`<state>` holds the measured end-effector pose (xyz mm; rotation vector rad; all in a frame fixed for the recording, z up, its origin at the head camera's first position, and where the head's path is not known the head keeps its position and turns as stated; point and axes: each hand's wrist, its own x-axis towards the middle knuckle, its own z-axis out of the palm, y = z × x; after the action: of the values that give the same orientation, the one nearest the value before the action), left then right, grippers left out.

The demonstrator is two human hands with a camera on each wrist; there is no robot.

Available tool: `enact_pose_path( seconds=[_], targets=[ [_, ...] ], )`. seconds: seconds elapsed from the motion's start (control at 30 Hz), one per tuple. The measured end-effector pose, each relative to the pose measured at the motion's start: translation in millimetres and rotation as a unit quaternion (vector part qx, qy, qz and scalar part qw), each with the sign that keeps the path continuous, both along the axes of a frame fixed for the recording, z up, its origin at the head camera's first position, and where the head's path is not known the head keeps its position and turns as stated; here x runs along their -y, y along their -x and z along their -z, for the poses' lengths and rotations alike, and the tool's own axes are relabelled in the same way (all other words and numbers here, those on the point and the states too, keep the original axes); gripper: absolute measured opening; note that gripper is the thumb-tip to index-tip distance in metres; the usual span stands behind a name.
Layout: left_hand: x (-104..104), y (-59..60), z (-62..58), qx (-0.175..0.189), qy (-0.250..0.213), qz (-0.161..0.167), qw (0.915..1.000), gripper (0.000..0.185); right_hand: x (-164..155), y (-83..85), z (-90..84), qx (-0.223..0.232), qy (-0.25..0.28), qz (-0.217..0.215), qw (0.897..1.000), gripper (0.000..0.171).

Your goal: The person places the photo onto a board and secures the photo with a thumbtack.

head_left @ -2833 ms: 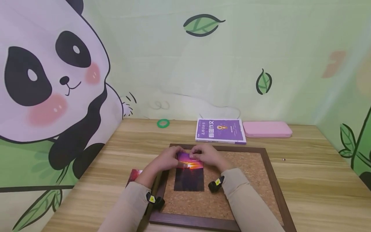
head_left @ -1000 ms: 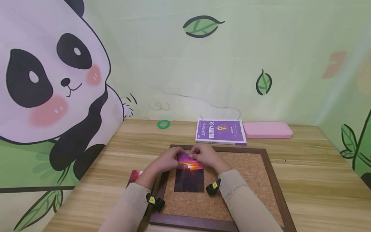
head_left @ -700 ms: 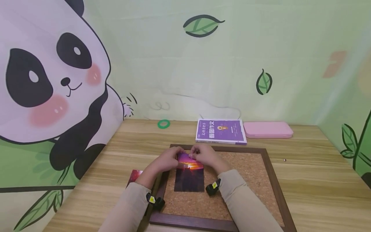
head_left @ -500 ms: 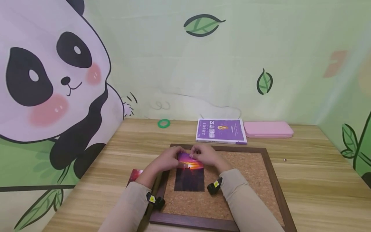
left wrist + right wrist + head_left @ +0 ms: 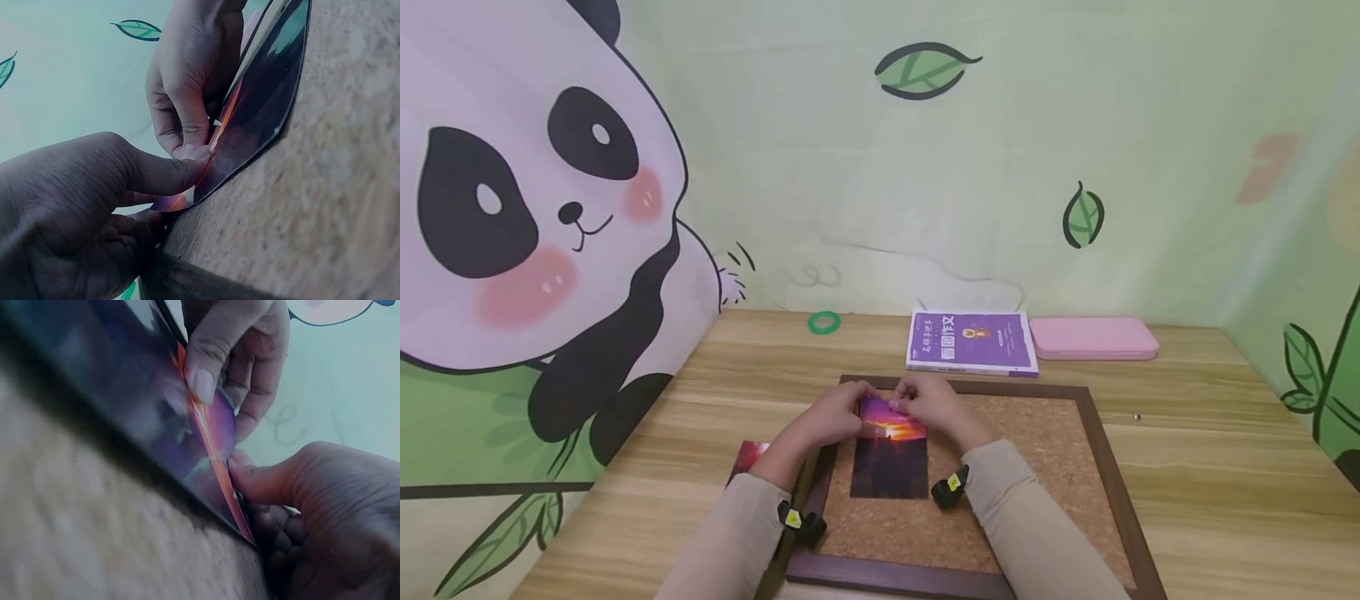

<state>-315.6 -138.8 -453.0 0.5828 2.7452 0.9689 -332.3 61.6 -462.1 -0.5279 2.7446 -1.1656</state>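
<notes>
**Two hands on one sunset photo**

Two hands meet at the far edge of the sunset photo [image 5: 891, 446], which lies on the cork board [image 5: 1037, 450] near that board's far left corner. The left hand [image 5: 831, 417] presses its thumb onto the photo's far left corner, its other fingers curled beside the edge; the right hand [image 5: 934, 406] pinches the far edge between thumb and forefinger. In the left wrist view the photo [image 5: 259, 106] bows up off the cork under the thumb [image 5: 165, 175], and the right wrist view shows the same lifted edge [image 5: 209, 437].

Bare cork stretches to the right of the photo and toward the person. The board's dark wooden frame [image 5: 1101, 450] runs just beyond the fingertips. Left of the board a second, reddish photo [image 5: 747, 457] lies on the wooden table [image 5: 1225, 467]. Beyond the board rest a purple book [image 5: 972, 342], a pink case [image 5: 1093, 337] beside it, and a green ring [image 5: 823, 322] further left.
</notes>
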Motion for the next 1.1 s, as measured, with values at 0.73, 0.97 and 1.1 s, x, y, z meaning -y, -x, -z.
enact_pose_path(
  seconds=[0.73, 0.97, 1.1],
  targets=[
    [0.4, 0.2, 1.9, -0.005, -0.01, 0.006, 0.9999, 0.048, 0.4, 0.6, 2.9, 0.001, 0.009, 0.001, 1.0, 0.009],
    [-0.4, -0.9, -0.2, 0.0, -0.012, 0.0, 0.9999, 0.048, 0.1, -0.3, 1.7, 0.007, 0.01, 0.008, 1.0, 0.01],
    [-1.0, -1.9, -1.7, 0.002, -0.011, -0.001, 0.9999, 0.047, -0.2, -0.1, 1.5, 0.007, 0.01, 0.008, 1.0, 0.011]
  ],
)
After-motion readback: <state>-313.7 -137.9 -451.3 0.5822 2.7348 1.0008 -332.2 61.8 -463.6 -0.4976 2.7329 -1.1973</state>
